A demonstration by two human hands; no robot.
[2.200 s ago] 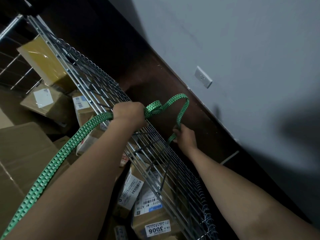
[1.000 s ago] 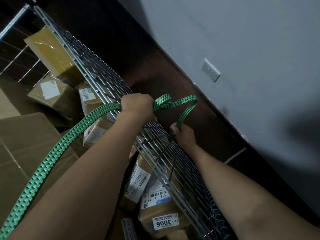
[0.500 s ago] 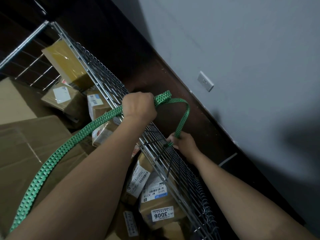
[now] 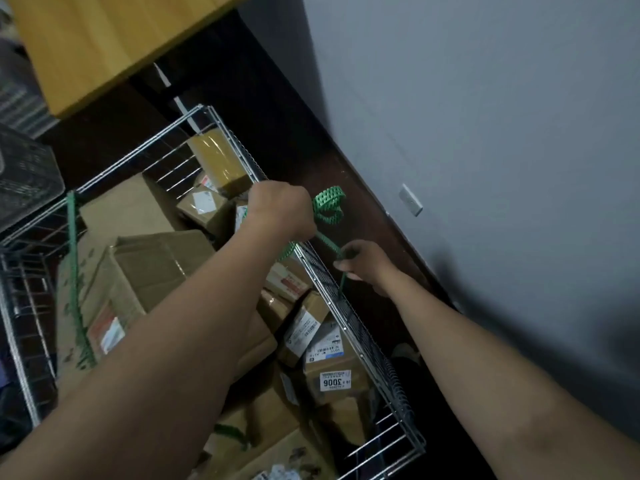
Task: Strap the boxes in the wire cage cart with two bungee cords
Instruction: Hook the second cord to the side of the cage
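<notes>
The wire cage cart point(image 4: 349, 327), a chrome grid of thin rods, holds stacked matte cardboard boxes point(image 4: 152, 268) with white printed labels. Above its wall-side top rail the left hand point(image 4: 282, 211) is a closed fist, its grip pressed around a flat, perforated green bungee cord point(image 4: 327, 206) that curls into a loop just beyond the knuckles. Just outside that rail the right hand point(image 4: 363, 265) pinches the cord's lower stretch against the mesh, while a second green cord point(image 4: 73, 271) runs across the boxes from the cart's far rail.

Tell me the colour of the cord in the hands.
Green, with a dotted pattern; the cord shows in the head view.
</notes>
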